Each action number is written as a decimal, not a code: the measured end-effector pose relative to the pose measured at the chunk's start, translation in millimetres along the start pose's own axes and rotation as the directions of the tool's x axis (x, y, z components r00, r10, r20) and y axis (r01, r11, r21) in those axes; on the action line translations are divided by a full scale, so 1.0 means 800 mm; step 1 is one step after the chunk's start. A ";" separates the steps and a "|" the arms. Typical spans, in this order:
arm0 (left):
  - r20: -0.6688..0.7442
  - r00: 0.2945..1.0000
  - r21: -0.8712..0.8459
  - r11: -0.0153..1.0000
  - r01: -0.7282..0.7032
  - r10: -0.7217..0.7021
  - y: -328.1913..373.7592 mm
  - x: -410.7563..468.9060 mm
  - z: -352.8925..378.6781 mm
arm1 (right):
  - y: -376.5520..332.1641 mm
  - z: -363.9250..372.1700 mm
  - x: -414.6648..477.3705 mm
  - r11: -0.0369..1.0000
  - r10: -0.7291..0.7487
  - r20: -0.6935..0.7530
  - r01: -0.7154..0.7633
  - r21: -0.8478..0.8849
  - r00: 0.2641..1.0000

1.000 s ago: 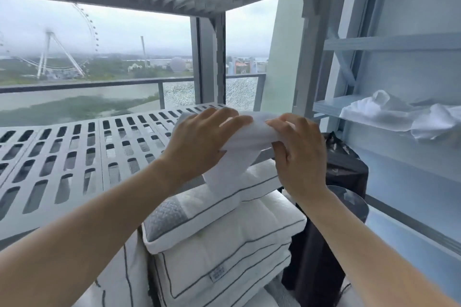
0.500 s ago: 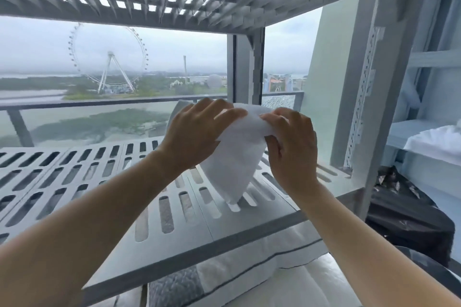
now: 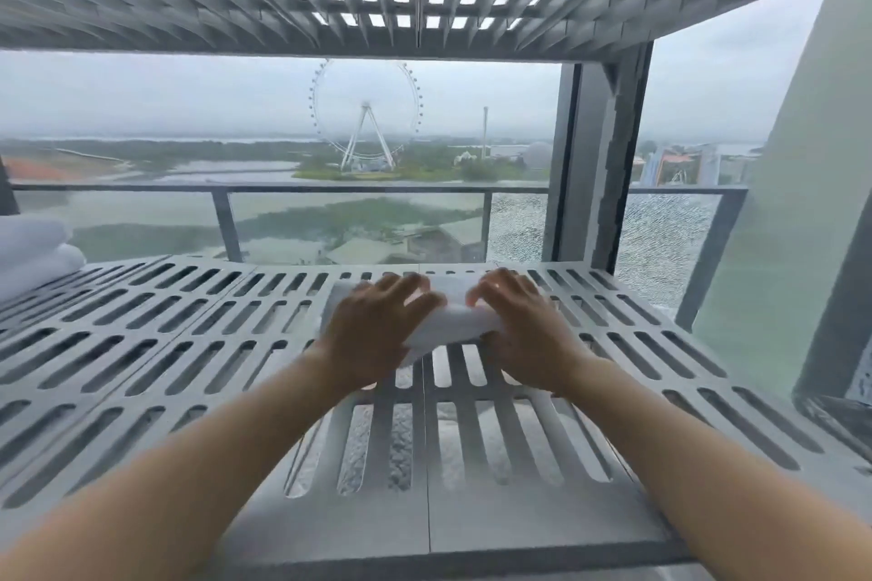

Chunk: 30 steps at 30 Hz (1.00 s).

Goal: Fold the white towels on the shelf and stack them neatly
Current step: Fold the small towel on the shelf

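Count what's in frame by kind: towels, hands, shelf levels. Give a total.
White towel being handled: 1
Folded towels stacked at the left edge: 2 showing, cropped by the frame
Hands: 2, left hand and right hand, both holding the white towel
Slatted shelf levels: 2, lower shelf and upper shelf
Total: 7
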<state>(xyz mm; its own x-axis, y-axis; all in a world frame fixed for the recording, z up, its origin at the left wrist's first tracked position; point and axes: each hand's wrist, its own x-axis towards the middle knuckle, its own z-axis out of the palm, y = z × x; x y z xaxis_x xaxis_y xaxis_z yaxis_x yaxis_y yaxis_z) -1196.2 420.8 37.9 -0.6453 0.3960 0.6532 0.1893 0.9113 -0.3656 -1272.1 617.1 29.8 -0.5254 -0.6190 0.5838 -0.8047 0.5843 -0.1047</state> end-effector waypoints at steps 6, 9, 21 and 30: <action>0.182 0.968 -0.196 0.958 0.208 -0.173 0.020 -0.010 0.022 | 0.011 0.013 -0.001 0.999 -0.031 0.092 0.029 0.022 0.995; 0.216 0.948 -0.131 0.955 0.266 -0.234 0.018 -0.010 0.028 | 0.013 0.022 0.006 0.999 0.008 0.183 -0.002 -0.034 0.983; 0.233 0.965 0.076 0.992 0.105 -0.120 -0.056 0.009 0.017 | -0.023 0.045 0.054 0.998 0.062 0.018 -0.062 0.015 0.998; 0.398 0.917 -0.070 0.995 0.068 -0.034 -0.126 -0.051 0.001 | -0.055 0.072 0.081 0.995 -0.050 0.228 0.029 0.095 0.972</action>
<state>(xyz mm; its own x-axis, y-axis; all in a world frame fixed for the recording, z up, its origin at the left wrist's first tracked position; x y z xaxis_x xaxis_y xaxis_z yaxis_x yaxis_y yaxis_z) -1189.9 312.5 47.5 -0.8925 0.2872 0.3478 0.1966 0.9417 -0.2730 -1286.9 521.3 26.0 -0.5338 -0.7506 0.3894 -0.8420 0.5140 -0.1635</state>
